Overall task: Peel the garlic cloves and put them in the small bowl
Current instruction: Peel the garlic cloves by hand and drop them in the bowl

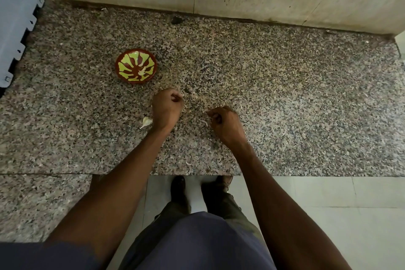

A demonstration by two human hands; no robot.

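From the head camera, the left hand (pixel 167 109) hovers over the speckled stone counter (pixel 285 98) with its fingers curled tight; something pale shows at the fingertips, probably a clove or a scrap of skin, but it is too small to tell. The right hand (pixel 225 124) is curled the same way, apart from the left, and whether it pinches anything cannot be told. An unpeeled garlic clove (pixel 146 121) lies on the counter just beside the left wrist, on its outer side, its long axis slanting from lower left to upper right; the left hand is plainly nearer to it. The small bowl (pixel 136 66), red-brown with green markings, stands beyond and left of the left hand, with a few pale peeled cloves (pixel 142 70) inside. Open counter lies between hand and bowl, so a carry there looks unobstructed. The counter's front edge runs well behind both hands, with loose peel scraps (pixel 204 122) near them.
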